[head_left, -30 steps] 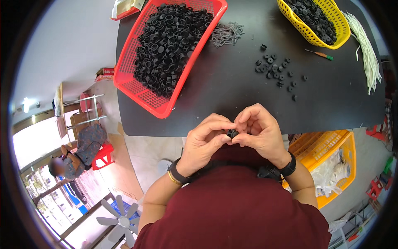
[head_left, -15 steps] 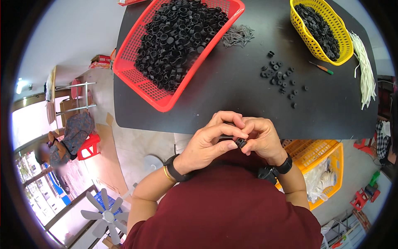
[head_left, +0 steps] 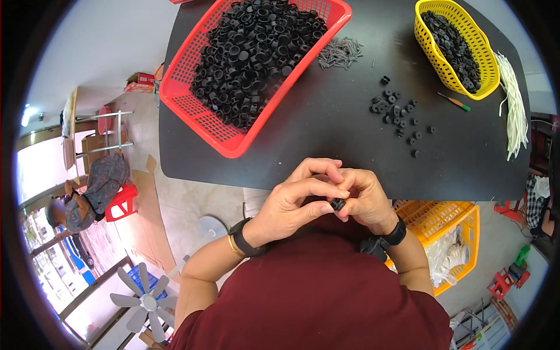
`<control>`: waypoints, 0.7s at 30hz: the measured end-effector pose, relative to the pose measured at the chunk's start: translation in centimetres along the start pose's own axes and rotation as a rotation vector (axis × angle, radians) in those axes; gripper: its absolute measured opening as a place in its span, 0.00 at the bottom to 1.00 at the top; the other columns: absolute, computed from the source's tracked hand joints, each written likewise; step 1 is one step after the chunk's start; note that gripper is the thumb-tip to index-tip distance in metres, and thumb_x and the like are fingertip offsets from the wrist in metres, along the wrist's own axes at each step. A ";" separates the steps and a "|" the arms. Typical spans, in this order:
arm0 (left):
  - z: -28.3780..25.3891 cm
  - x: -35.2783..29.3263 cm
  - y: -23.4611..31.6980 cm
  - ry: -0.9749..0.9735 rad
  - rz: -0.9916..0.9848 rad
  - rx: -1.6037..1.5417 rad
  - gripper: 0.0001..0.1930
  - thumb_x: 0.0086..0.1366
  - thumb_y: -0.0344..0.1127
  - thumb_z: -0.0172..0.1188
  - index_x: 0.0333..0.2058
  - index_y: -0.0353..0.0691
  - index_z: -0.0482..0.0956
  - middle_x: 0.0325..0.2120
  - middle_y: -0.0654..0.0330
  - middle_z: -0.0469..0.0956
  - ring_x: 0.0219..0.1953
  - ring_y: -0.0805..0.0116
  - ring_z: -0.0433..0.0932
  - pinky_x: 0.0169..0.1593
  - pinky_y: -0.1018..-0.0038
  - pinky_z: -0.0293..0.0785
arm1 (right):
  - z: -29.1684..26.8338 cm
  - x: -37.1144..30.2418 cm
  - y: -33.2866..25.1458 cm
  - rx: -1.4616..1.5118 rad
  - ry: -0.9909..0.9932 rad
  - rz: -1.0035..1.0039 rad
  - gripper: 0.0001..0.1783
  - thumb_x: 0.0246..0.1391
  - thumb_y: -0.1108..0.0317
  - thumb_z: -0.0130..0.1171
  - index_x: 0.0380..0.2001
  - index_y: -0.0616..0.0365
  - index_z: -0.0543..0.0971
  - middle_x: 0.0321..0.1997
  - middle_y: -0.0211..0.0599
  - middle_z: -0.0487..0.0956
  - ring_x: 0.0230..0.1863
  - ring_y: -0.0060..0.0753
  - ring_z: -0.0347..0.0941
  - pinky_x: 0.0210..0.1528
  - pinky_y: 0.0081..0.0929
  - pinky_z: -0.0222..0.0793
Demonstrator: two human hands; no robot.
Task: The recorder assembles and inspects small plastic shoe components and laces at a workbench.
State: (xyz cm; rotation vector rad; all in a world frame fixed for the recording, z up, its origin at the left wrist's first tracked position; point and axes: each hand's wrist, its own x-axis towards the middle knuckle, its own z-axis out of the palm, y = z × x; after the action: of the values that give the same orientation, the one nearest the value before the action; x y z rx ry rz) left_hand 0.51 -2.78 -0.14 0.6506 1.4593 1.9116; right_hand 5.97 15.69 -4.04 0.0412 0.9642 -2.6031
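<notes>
My two hands meet just off the near edge of the dark table (head_left: 280,151). A small black plastic part (head_left: 337,204) sits pinched between them. My left hand (head_left: 300,195) has its thumb and fingertips against the part's left side. My right hand (head_left: 364,195) grips it from the right, fingers curled. Fingers cover much of the part. Beyond the hands, several small black round pieces with center holes (head_left: 396,111) lie scattered on the table. A red basket (head_left: 230,143) heaped with black ring-shaped caps (head_left: 251,58) stands at the far left.
At the far right is a yellow basket (head_left: 489,73) of small black pieces, beside white cords (head_left: 513,105) and a green-handled pointed tool (head_left: 455,102). Grey pins (head_left: 341,53) lie by the red basket. An orange crate (head_left: 475,233) stands below the table; a person (head_left: 96,186) sits at left.
The whole view has shifted slightly. Both hands stay together around the small black part, with only a slight change of finger position.
</notes>
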 end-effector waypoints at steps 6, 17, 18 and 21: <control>0.1 0.3 0.1 0.046 0.001 0.040 0.11 0.64 0.34 0.61 0.45 0.42 0.81 0.50 0.57 0.67 0.64 0.51 0.59 0.64 0.55 0.59 | -0.1 0.2 0.6 0.073 -0.036 -0.056 0.09 0.50 0.78 0.66 0.34 0.57 0.78 0.34 0.33 0.77 0.27 0.20 0.73 0.27 0.19 0.70; 0.7 1.2 2.4 0.096 0.105 0.499 0.14 0.57 0.25 0.64 0.43 0.42 0.82 0.45 0.58 0.73 0.57 0.51 0.66 0.57 0.59 0.65 | -0.2 -0.1 0.5 0.108 -0.161 -0.020 0.16 0.59 0.62 0.59 0.48 0.57 0.77 0.43 0.33 0.76 0.29 0.22 0.68 0.29 0.21 0.67; 0.7 1.1 2.3 0.094 0.109 0.498 0.14 0.57 0.25 0.64 0.43 0.42 0.82 0.45 0.58 0.73 0.57 0.51 0.66 0.57 0.59 0.65 | 0.1 -0.1 0.3 0.104 -0.161 -0.021 0.16 0.59 0.62 0.59 0.48 0.57 0.77 0.43 0.33 0.76 0.29 0.22 0.68 0.29 0.21 0.67; 0.9 0.8 1.9 0.085 0.128 0.476 0.17 0.57 0.26 0.64 0.47 0.41 0.80 0.47 0.56 0.73 0.57 0.52 0.66 0.58 0.60 0.64 | 0.7 -0.1 0.0 0.176 -0.086 0.032 0.13 0.56 0.63 0.61 0.42 0.57 0.79 0.42 0.33 0.75 0.27 0.21 0.65 0.28 0.20 0.64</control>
State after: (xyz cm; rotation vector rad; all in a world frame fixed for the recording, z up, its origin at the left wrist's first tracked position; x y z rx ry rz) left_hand 0.21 -1.97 1.97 0.9016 1.9951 1.7061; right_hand 6.11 15.28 -3.55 -0.0101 0.6974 -2.6301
